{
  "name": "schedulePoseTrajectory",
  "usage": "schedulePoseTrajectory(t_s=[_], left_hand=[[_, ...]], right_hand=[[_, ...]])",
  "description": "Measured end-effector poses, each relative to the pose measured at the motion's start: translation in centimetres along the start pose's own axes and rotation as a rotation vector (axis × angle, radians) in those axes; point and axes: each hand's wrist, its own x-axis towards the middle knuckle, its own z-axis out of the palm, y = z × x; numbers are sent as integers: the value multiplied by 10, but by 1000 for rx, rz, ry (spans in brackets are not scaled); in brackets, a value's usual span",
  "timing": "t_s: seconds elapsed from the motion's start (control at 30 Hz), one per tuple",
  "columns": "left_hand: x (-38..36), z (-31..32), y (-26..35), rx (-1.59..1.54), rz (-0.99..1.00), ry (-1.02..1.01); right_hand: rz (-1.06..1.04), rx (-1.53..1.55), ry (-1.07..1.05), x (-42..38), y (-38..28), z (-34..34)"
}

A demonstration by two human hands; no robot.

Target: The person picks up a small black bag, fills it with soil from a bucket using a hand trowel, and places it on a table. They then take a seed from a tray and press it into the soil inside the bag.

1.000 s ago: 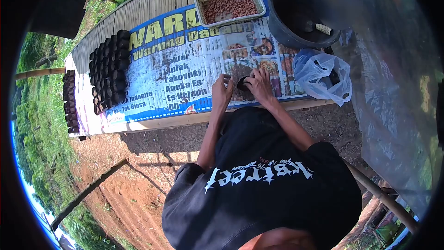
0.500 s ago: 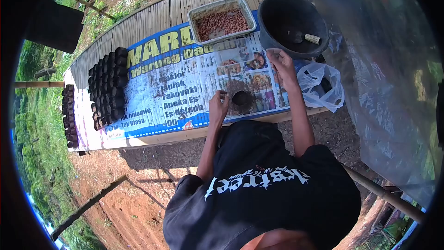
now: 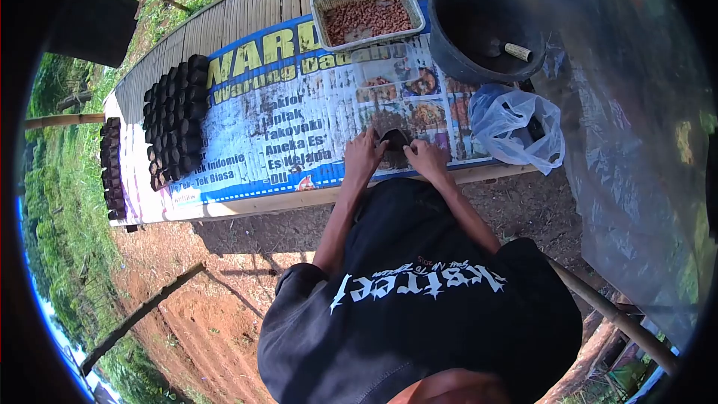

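Note:
A small black seedling bag (image 3: 395,140) stands on the printed banner near the table's front edge, its round mouth facing up. My left hand (image 3: 364,155) pinches its left rim, fingers bent. On the opposite side, my right hand (image 3: 425,158) has thumb and fingers closed on the right rim. Loose dark soil is scattered on the banner around the bag. What is inside the bag is too dark to make out.
A pale tray (image 3: 368,44) of reddish seeds sits at the back. Beside it is a black basin (image 3: 464,63) holding a trowel (image 3: 516,51). A clear plastic bag (image 3: 550,153) lies at right. Rows of black seedling bags (image 3: 176,123) stand at left.
My right hand has come down from beside the basin to the seedling bag's right rim. My left hand has moved in onto its left rim. The view has shifted slightly.

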Motion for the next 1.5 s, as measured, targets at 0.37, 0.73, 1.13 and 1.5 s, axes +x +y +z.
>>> schedulePoseTrajectory(t_s=[0.37, 0.73, 1.13, 1.5], left_hand=[[-7, -22, 24, -86, 23, 59], [-6, -9, 11, -127, 22, 48], [-7, -15, 14, -235, -29, 105], [0, -26, -4, -331, -170, 93]], right_hand=[[-139, 42, 233, -9, -22, -14], [-205, 135, 326, 1, 2, 12], [-258, 192, 233, 7, 8, 14], [-236, 326, 138, 34, -14, -9]])
